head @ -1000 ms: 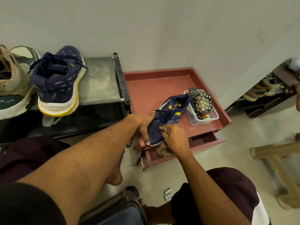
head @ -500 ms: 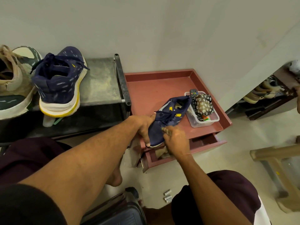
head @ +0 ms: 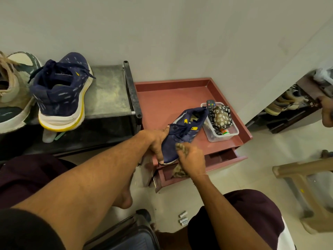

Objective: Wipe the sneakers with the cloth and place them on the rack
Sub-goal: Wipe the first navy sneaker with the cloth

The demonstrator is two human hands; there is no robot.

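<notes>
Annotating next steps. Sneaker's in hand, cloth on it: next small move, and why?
Probably drag the cloth along the sneaker: the right hand holds it against the upper, the left hand grips the toe end, so wiping looks unfinished.

Navy sneaker point(head: 61, 91): two. Beige sneaker point(head: 12, 98): one. Cloth point(head: 178, 173): one. Metal rack point(head: 108, 94): one. Red table point(head: 171, 98): one, with one drawer point(head: 225, 156). Plastic tub point(head: 223, 139): one. Remote point(head: 210, 104): one. Flowered pouch point(head: 220, 116): one.

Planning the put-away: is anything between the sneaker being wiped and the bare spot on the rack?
Only the rack's black end rail, raised along the edge between the red table and the bare shelf patch. The held sneaker would likely need lifting over it.
</notes>
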